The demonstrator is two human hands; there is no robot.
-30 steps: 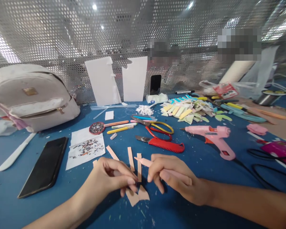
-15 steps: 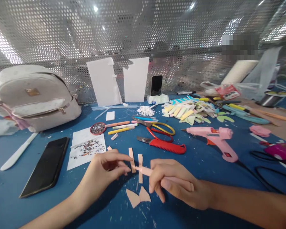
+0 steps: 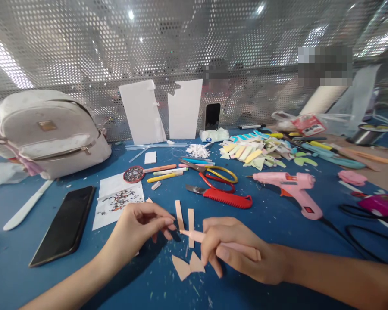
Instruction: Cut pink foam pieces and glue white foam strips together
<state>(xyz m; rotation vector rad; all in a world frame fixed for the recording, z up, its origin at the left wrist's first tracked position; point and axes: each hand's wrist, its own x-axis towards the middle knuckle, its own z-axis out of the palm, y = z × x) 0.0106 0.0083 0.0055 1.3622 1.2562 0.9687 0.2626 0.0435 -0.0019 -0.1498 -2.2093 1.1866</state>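
Note:
My right hand [image 3: 237, 247] grips a slim pink pen-like tool [image 3: 198, 236] with a narrow tip pointing left. That tip is close to the fingertips of my left hand [image 3: 145, 221], whose thumb and index finger are pinched together; whatever they hold is too small or hidden to make out. Two narrow peach strips [image 3: 191, 221] lie upright between the hands, and the tool passes over the right one. Below them rest cut peach pieces [image 3: 182, 268] with pointed corners.
Left are a black phone [image 3: 63, 226], a white sheet with small dark bits [image 3: 118, 200] and a backpack [image 3: 51, 133]. Beyond my hands lie a red-handled knife [image 3: 226, 198], scissors [image 3: 220, 176] and markers [image 3: 164, 176]. A pink glue gun [image 3: 287, 185] with its cord lies right.
My left hand has drawn slightly left and down from the left strip, its thumb and index finger closing together. The tool's tip has shifted a little left and down with my right hand.

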